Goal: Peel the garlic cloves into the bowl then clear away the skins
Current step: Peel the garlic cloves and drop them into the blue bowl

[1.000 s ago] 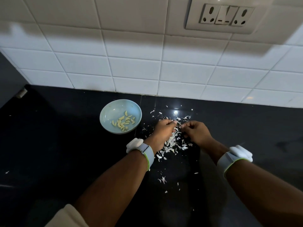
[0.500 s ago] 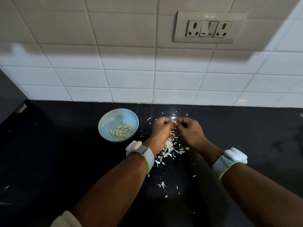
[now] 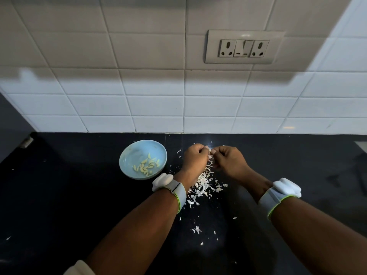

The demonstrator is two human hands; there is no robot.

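Left hand (image 3: pixel 195 157) and right hand (image 3: pixel 228 158) pinch a garlic clove (image 3: pixel 210 151) over the skins (image 3: pixel 204 181), and it may well slip and miss the bowl (image 3: pixel 127 155).

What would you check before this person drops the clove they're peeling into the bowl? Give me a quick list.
1. Clove held: ok, left hand and right hand both pinch it.
2. Clove fully peeled: cannot tell, fingers hide it.
3. Bowl within reach: ok, just left of the hands.
4. Bowl free of skins: ok, only peeled cloves show.
5. Skins cleared: not ok, still scattered on the counter.
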